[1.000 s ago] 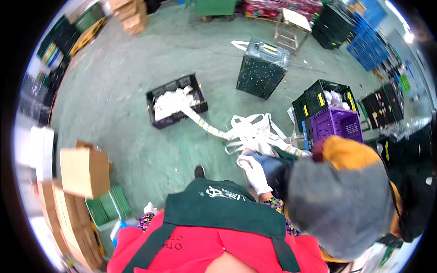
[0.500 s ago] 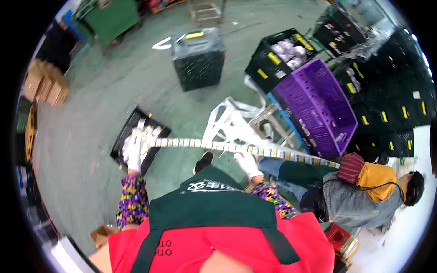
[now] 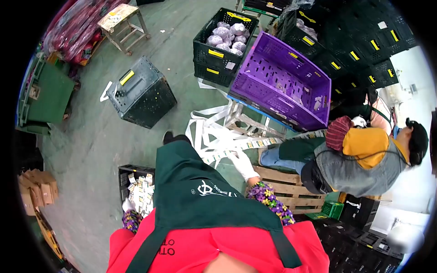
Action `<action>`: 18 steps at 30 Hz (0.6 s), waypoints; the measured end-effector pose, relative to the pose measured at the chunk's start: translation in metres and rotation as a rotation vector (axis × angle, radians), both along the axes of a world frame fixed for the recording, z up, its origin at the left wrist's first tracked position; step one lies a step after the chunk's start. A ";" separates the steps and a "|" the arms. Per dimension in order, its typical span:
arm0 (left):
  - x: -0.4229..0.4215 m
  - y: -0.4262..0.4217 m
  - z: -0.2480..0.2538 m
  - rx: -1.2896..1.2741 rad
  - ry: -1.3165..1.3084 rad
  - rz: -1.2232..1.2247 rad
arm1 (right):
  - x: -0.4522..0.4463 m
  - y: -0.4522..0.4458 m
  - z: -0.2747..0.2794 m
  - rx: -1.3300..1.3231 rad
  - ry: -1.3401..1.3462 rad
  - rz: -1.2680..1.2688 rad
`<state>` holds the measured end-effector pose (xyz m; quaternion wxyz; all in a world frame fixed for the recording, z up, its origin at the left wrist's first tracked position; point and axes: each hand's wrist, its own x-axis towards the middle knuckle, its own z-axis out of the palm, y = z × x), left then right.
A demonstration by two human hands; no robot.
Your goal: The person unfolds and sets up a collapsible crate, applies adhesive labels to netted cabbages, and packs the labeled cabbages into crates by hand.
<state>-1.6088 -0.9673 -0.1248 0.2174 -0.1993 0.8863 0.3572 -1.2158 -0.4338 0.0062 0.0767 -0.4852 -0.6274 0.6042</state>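
One strip [image 3: 259, 144] runs to the coworker [image 3: 355, 166], being guided I reckon, right hand [image 3: 244, 165] touching it, left hand [image 3: 129, 205] by the crate [image 3: 123, 184], can't tell if either's gripping, and next move calls for even tension imo.

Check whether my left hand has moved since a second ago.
Yes, toward the low black crate: a second ago your left hand was well short of it; now it is right at the crate's near end.

Worn stool [image 3: 119, 17] near plastic-wrapped red bundles [image 3: 84, 29], green bin [image 3: 51, 94], cardboard boxes [image 3: 38, 189], slatted wooden pallet [image 3: 284, 188]
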 end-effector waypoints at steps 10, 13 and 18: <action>-0.191 0.564 0.065 0.593 -0.241 -0.452 | -0.208 0.174 -0.070 0.357 -0.032 -0.091; -0.219 0.698 0.081 0.707 -0.322 -0.713 | -0.308 0.284 -0.043 0.008 0.012 -0.159; -0.255 0.850 0.052 0.761 -0.282 -0.928 | -0.380 0.431 -0.055 0.245 -0.071 -0.275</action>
